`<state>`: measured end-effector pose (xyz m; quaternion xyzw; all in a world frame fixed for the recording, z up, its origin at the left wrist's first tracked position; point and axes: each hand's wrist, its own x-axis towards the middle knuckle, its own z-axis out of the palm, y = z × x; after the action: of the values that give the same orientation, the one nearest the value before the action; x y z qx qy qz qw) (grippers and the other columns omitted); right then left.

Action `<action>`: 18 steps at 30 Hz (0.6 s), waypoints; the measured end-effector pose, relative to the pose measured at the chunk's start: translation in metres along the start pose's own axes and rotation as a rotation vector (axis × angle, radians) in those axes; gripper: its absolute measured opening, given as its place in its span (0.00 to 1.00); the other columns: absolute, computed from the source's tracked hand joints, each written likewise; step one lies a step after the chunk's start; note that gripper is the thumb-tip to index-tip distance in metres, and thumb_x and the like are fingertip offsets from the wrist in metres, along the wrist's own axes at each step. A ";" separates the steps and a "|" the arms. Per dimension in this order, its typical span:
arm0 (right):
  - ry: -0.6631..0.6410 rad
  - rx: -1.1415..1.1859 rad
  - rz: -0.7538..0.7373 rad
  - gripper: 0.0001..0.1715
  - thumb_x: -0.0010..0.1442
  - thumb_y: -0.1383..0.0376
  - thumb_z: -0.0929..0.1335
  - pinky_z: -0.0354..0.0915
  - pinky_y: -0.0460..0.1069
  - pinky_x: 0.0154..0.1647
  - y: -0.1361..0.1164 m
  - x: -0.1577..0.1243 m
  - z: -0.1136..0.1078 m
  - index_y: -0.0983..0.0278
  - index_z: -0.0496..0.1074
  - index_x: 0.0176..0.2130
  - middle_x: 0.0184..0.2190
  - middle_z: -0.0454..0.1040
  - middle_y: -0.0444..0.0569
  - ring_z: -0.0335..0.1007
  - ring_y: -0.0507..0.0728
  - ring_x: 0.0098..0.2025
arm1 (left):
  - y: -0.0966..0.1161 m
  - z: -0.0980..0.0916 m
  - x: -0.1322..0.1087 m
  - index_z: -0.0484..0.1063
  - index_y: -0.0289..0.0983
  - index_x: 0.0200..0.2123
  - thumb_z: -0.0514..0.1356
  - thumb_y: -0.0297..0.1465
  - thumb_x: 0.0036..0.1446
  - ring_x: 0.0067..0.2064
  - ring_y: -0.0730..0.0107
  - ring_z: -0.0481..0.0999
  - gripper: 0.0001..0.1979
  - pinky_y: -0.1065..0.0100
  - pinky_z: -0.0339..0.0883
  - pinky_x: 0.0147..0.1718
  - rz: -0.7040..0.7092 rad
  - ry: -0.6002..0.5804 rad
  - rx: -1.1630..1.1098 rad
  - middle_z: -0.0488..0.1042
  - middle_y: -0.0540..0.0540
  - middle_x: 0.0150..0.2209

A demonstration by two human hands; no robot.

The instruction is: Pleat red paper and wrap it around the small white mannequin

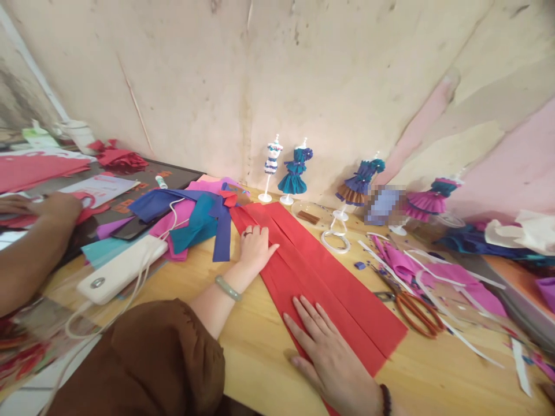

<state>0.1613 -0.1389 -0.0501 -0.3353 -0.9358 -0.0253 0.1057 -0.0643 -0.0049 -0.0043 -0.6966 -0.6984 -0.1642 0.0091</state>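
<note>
White power bank (122, 270) lies left of the left hand (255, 247), which rests on red cloth (329, 277), thumb apart from fingers. Smoothing seems the step; the next move likely calls for even pressure. The right hand (327, 352) lies flat there, fingers spread; scissors (401, 299) rest to its right.

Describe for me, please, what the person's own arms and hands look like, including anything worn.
The left hand has a dark ring, a smooth pale-green bangle at its wrist, and a loose brown sleeve ending short of it. The right hand has a dark bracelet; no sleeve shows there.
</note>
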 end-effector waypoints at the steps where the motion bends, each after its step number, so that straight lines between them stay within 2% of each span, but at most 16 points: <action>1: 0.001 -0.008 -0.004 0.35 0.68 0.52 0.62 0.58 0.64 0.64 0.000 0.000 0.000 0.56 0.50 0.69 0.71 0.45 0.56 0.46 0.66 0.70 | 0.004 -0.002 -0.005 0.69 0.32 0.51 0.57 0.44 0.61 0.57 0.45 0.65 0.23 0.52 0.60 0.54 0.047 -0.005 -0.011 0.70 0.32 0.52; 4: 0.004 -0.016 -0.018 0.35 0.67 0.53 0.62 0.59 0.64 0.63 0.000 0.001 -0.001 0.57 0.51 0.69 0.70 0.46 0.57 0.46 0.66 0.70 | 0.015 -0.003 -0.021 0.73 0.36 0.40 0.59 0.46 0.59 0.51 0.53 0.70 0.18 0.58 0.64 0.50 0.213 -0.063 -0.054 0.72 0.39 0.44; 7: 0.008 0.000 -0.015 0.35 0.67 0.53 0.63 0.57 0.64 0.65 0.000 0.001 -0.001 0.57 0.51 0.69 0.70 0.46 0.55 0.46 0.66 0.70 | 0.019 0.000 -0.030 0.72 0.36 0.39 0.60 0.46 0.58 0.50 0.54 0.69 0.18 0.57 0.64 0.51 0.326 -0.103 -0.056 0.71 0.40 0.45; 13: -0.030 0.060 0.008 0.35 0.67 0.52 0.62 0.56 0.64 0.65 0.003 0.001 -0.001 0.55 0.50 0.69 0.71 0.45 0.54 0.46 0.66 0.70 | 0.016 0.000 -0.030 0.70 0.36 0.42 0.58 0.46 0.60 0.51 0.53 0.69 0.19 0.56 0.63 0.51 0.376 -0.106 -0.011 0.70 0.39 0.47; 16: -0.067 0.130 0.020 0.33 0.68 0.53 0.61 0.59 0.63 0.64 0.007 -0.001 -0.015 0.56 0.52 0.68 0.70 0.47 0.53 0.45 0.65 0.70 | 0.015 -0.001 -0.030 0.70 0.36 0.42 0.58 0.47 0.60 0.50 0.54 0.69 0.19 0.56 0.63 0.52 0.381 -0.104 -0.011 0.70 0.39 0.47; 18: -0.041 0.146 0.009 0.33 0.68 0.54 0.62 0.63 0.59 0.61 0.009 -0.005 -0.027 0.57 0.55 0.68 0.70 0.49 0.52 0.46 0.64 0.70 | 0.014 0.001 -0.030 0.70 0.36 0.43 0.58 0.47 0.60 0.51 0.54 0.68 0.20 0.56 0.63 0.51 0.382 -0.095 -0.013 0.70 0.39 0.46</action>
<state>0.1752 -0.1383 -0.0247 -0.3314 -0.9356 0.0502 0.1110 -0.0494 -0.0336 -0.0097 -0.8235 -0.5520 -0.1309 0.0025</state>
